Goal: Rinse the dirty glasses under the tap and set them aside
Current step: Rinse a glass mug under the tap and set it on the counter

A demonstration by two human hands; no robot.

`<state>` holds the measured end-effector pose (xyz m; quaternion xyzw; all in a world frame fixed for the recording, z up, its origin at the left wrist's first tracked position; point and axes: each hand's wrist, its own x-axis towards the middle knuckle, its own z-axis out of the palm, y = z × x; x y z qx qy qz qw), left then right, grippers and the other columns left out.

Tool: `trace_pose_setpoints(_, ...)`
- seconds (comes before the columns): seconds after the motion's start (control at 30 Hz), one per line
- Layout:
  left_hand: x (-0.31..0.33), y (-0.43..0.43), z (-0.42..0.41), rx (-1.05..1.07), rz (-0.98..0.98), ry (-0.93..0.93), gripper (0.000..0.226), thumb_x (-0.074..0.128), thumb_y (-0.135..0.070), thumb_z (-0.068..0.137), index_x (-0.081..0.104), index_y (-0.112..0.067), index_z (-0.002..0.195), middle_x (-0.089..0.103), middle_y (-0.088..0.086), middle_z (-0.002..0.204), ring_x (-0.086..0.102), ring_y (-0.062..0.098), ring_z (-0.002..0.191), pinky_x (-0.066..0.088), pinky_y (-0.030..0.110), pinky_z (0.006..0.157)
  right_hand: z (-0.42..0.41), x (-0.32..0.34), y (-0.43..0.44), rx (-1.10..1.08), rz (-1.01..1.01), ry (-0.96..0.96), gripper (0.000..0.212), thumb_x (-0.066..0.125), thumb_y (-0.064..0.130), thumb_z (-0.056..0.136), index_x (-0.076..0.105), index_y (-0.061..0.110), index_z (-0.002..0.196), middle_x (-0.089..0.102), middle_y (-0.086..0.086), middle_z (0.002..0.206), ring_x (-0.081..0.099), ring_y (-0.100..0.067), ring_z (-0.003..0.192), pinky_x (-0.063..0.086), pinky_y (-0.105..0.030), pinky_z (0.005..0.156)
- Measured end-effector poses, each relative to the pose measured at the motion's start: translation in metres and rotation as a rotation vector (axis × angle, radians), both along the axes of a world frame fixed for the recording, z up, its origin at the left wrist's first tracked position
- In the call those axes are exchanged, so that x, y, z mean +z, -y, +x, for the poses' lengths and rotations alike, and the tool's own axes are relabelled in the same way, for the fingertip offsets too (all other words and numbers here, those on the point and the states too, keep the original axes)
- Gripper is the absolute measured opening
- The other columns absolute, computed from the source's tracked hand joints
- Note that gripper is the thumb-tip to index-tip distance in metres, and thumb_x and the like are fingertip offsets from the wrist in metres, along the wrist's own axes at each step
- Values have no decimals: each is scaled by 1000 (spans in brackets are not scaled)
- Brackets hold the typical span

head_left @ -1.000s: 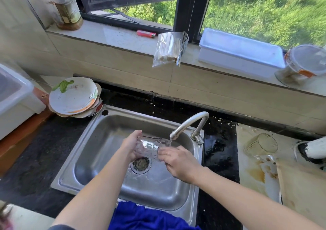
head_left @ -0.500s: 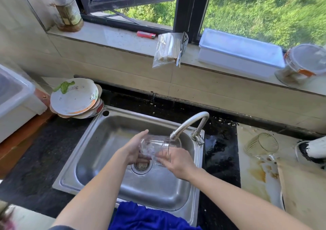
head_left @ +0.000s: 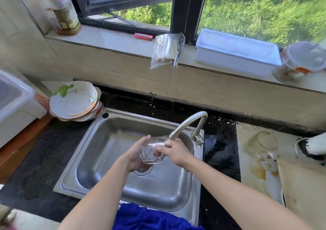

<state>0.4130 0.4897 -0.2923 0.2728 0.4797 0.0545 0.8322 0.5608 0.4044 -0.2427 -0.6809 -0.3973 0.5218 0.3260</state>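
Over the steel sink (head_left: 98, 159) I hold a clear glass (head_left: 151, 150) on its side, its mouth at the spout of the curved tap (head_left: 187, 124). My left hand (head_left: 136, 154) cups the glass from the left and underneath. My right hand (head_left: 173, 152) grips its right side, with fingers at the rim. A second glass (head_left: 261, 142), brown-stained, lies tipped on the pale board (head_left: 250, 180) to the right of the sink, with a puddle of brown liquid near it.
A stack of dirty plates (head_left: 74, 101) sits at the sink's far left corner. A white plastic bin (head_left: 14, 102) stands at the left. On the window sill are a jar (head_left: 60, 12), a lighter (head_left: 143, 36), a bag of sticks (head_left: 166, 50), a white box (head_left: 236, 51) and a lidded tub (head_left: 301, 60). Blue cloth (head_left: 150, 217) hangs at the sink's front edge.
Both hands have raised the glass and tilted it so that its mouth meets the tap spout. The second glass and the plates have not moved.
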Motion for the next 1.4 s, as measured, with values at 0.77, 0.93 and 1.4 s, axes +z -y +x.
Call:
trace_pose_setpoints(0.77,28,24,-3,-1,342,-260,47,38,-50,98,61,-9,96,65,14,82,62,26,67,46,28,58,15,-23,-12,-251,-40,334,32,59,46,91,55,28,64,55,9,58,54,-17,61,47,-38,66)
trace_pose_setpoints(0.93,40,38,18,-121,739,-394,27,40,-25,101,44,-9,79,55,10,69,52,17,47,44,26,39,25,-25,-15,-281,10,312,17,63,47,85,67,37,72,67,12,70,64,-12,72,54,-36,72)
trace_pose_setpoints(1.4,50,37,73,-328,757,-430,22,43,-28,96,51,-8,100,53,14,91,63,36,77,56,48,44,57,-25,21,-548,-31,19,62,53,55,92,37,27,145,49,2,142,52,-18,123,43,-45,106)
